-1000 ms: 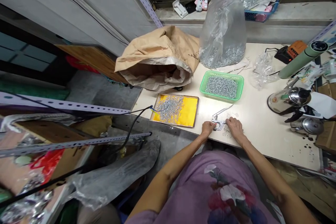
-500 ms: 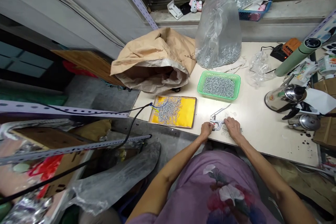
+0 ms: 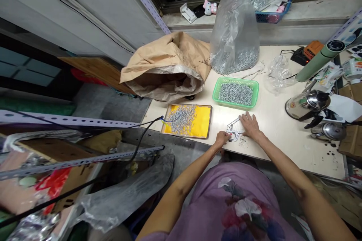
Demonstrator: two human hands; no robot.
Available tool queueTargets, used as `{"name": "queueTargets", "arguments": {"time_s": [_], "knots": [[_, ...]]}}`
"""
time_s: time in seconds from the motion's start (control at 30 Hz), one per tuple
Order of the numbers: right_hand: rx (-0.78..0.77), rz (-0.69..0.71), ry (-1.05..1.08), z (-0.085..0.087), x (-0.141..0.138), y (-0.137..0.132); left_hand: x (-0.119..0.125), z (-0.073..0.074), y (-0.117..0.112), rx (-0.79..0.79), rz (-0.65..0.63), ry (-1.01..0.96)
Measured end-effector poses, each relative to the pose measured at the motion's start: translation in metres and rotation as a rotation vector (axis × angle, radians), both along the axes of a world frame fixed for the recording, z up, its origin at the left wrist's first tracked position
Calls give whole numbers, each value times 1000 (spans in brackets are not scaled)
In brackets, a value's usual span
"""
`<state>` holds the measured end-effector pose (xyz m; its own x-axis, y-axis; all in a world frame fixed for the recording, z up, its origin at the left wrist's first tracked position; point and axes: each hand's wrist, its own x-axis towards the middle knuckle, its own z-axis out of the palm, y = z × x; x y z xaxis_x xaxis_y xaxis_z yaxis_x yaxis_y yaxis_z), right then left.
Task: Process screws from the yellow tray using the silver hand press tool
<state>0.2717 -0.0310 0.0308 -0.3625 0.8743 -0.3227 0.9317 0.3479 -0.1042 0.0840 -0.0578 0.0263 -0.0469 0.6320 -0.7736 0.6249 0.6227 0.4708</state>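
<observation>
On the pale table lies a small metal fixture (image 3: 234, 135) with a long lever arm (image 3: 233, 122) slanting up from it. My left hand (image 3: 222, 138) is closed at the fixture's left side, fingertips pinched together; what they hold is too small to make out. My right hand (image 3: 250, 125) is open with fingers spread, palm down beside the fixture, its fingertips by the lever's far end. Whether it touches the lever I cannot tell. Small loose pieces (image 3: 243, 142) lie just right of the fixture.
A green basket (image 3: 216, 98) of small metal pins stands behind the fixture. Left is a yellow tray (image 3: 204, 122) of similar pieces. A paper sack (image 3: 169, 52), a plastic bag (image 3: 234, 26) of pins, a kettle (image 3: 307, 105) and a teapot (image 3: 330, 131) surround the work area.
My right hand has moved forward from the fixture's right side toward the lever's far end, and its fingers have spread. My left hand stays at the fixture.
</observation>
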Motion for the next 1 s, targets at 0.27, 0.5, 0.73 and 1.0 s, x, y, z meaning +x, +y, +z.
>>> {"name": "queueTargets", "arguments": {"time_s": [0.27, 0.5, 0.73, 1.0], "knots": [[44, 20, 10, -8, 3, 1, 1, -3, -2, 12, 0, 8], [76, 30, 14, -3, 0, -5, 3, 4, -12, 143, -64, 150], [119, 7, 33, 3, -4, -14, 30, 0, -8, 763, -681, 199], [132, -15, 28, 9, 13, -25, 51, -4, 23, 691, -1018, 291]]}}
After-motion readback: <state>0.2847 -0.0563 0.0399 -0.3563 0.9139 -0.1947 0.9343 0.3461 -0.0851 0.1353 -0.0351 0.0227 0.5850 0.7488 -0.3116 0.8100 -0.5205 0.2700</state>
